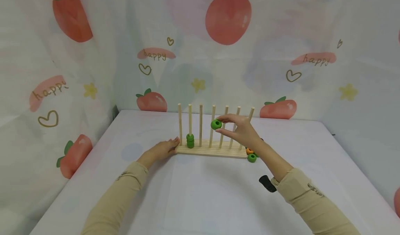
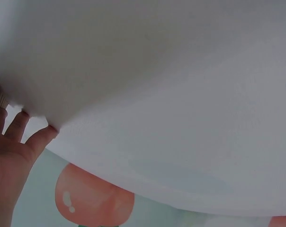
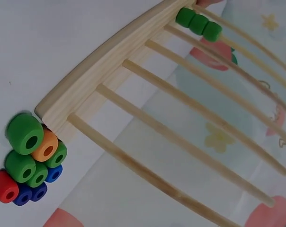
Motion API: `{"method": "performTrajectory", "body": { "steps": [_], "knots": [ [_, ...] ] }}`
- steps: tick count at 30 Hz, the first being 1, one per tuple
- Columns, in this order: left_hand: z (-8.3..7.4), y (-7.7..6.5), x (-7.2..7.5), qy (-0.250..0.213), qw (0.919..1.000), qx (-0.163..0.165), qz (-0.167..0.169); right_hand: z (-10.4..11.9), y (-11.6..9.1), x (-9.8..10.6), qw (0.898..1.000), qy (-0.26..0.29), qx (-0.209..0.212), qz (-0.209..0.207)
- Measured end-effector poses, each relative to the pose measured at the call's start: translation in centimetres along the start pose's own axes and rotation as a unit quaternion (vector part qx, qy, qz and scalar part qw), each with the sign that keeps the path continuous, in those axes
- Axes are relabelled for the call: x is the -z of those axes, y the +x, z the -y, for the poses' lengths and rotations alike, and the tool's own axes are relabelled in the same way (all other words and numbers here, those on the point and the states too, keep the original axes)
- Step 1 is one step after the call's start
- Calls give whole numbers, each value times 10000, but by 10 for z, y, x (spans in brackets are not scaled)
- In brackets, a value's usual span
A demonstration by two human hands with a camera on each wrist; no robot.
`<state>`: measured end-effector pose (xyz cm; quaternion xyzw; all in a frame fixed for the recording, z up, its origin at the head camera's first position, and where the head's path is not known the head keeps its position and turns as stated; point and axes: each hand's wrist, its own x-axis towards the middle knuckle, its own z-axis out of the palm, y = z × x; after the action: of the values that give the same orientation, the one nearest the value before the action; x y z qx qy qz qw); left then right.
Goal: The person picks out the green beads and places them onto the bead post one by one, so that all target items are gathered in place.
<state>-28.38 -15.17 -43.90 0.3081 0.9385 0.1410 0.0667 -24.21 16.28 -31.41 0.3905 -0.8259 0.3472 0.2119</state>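
A wooden peg rack (image 1: 212, 153) stands on the table, with several upright dowels along its base. Three green beads (image 3: 198, 24) are stacked on the second peg from the left. My left hand (image 1: 162, 149) rests at the base's left end; its extended fingers (image 2: 47, 134) touch the tabletop in the left wrist view. With thumb and fingertips, my right hand (image 1: 241, 129) pinches a green bead (image 1: 216, 124), held up before the middle pegs with its hole showing. That bead is not visible in the right wrist view.
Loose beads lie at the rack's right end: a red bead (image 3: 4, 186), an orange bead (image 3: 45, 145), and several green and blue ones. A black strap-like piece (image 1: 267, 183) shows by the right sleeve. A fruit-printed cloth (image 1: 187, 78) hangs behind the table (image 1: 200, 200).
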Motion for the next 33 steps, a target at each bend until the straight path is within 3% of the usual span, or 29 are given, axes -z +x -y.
{"method": "performTrajectory", "body": {
  "steps": [6, 13, 22, 33],
  "knots": [
    [1, 1, 1, -1, 10000, 52, 74, 3, 11, -3, 9999, 26, 153, 61],
    [1, 3, 2, -40, 9999, 78, 100, 7, 26, -8, 9987, 438, 131, 233],
    [0, 3, 1, -100, 9998, 106, 151, 11, 39, -9, 9986, 370, 246, 303],
    [-3, 2, 5, -109, 9997, 129, 173, 14, 58, -14, 9982, 560, 65, 212]
  ]
}}
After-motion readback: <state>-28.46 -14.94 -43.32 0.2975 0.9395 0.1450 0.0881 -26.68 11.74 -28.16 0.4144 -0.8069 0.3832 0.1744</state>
